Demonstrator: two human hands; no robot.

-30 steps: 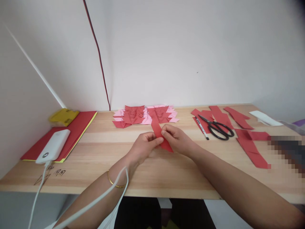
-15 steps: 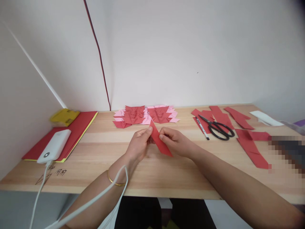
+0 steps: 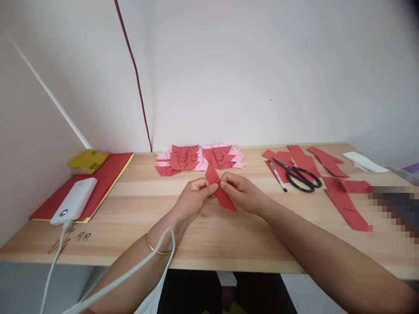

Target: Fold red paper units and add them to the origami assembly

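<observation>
A narrow folded strip of red paper slants between my two hands, just above the table. My left hand pinches it from the left, thumb on top near its middle. From the other side my right hand grips its edge between thumb and fingers; the two thumbs nearly meet. The strip's pointed ends show beyond both hands, one toward the back and one toward me. Right behind it lie rows of folded red and pink paper pieces against the wall.
On the right are black-handled scissors, a marker pen and several red paper pieces. A white power bank rests on a red paper stack at left, beside a yellow packet. A white cable crosses my left forearm.
My left thumb has slid from the strip's far end down to its middle, close to my right thumb. More of the far end shows now. My right hand has shifted only slightly.
</observation>
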